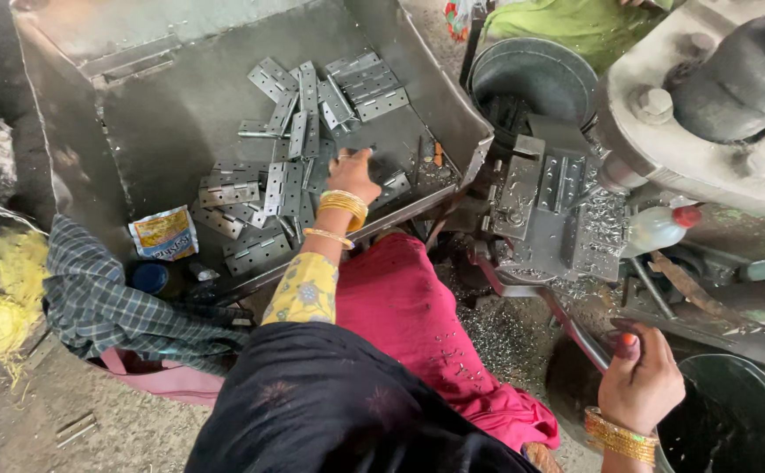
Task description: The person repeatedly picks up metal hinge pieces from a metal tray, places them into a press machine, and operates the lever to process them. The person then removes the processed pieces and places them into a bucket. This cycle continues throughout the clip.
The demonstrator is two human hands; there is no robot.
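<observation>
**Around your workstation**

On your left, a checked cloth point(102, 302) drapes over a pink bag point(168, 381). A small printed sachet point(164, 233) lies beside a blue cap point(150, 277). To your right, a clear plastic bottle point(658, 229) with red cap lies near a grey bucket point(533, 74). Metal shavings point(496, 337) litter the floor.

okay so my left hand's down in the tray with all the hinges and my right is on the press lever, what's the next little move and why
Probably close the left hand on one hinge and lift it toward the press block. The fingers rest on the loose hinges in the metal tray but grip none yet, while the right hand holds the lever, apparently ready.
</observation>
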